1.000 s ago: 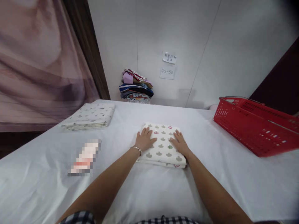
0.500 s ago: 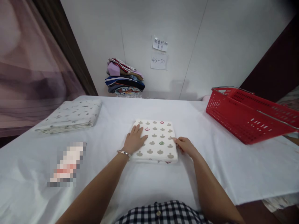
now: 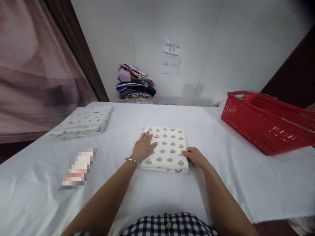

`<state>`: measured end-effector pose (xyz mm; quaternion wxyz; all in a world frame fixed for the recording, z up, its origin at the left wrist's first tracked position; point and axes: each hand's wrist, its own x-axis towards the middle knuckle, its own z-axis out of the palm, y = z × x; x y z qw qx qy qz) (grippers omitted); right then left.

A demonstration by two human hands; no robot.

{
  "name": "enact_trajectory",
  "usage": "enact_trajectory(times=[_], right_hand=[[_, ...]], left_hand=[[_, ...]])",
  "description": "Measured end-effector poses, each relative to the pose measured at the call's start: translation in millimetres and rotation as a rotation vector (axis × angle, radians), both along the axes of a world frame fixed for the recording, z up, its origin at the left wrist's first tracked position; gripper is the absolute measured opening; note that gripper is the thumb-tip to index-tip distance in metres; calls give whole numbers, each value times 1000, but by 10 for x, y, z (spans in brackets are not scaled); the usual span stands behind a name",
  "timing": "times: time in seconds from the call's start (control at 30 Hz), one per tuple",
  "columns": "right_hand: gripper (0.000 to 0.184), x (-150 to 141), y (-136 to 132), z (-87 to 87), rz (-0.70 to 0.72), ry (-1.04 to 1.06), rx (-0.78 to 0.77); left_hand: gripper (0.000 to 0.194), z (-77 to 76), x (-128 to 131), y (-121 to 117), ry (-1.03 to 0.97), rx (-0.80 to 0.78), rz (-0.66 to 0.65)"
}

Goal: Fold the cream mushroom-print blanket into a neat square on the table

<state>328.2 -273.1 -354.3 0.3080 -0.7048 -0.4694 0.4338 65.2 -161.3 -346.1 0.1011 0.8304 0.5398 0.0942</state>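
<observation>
A white cloth with a mushroom print, folded into a thick, neat square, lies on the table in front of me. My left hand rests flat across its left side, fingers spread. At the right edge, my right hand has its thumb on top and its curled fingers against the side, pinching the layers. The fingertips under that edge are hidden. Beige mushrooms cover the top face, with a few red ones and a green one.
Another folded cloth with small grey prints lies at the back left of the white-covered table. A blurred-out flat object is nearer me. A red basket stands at the right. Behind the table rises a stack of fabrics.
My right hand has slid slightly toward me along the cloth's right edge. My left hand stays in place on the cloth. The whole view has shifted a little.
</observation>
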Motion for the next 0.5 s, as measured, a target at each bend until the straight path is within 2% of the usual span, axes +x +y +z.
enact_trajectory(times=[0.13, 0.3, 0.5], right_hand=[[37, 15, -26, 3, -10, -47, -15], [45, 12, -16, 6, -126, -251, 100], [66, -21, 32, -72, -113, -136, 162]], left_hand=[[59, -14, -30, 13, -131, -45, 41], [62, 40, -108, 94, -271, -156, 275], [64, 163, -198, 185, -271, -346, 355]])
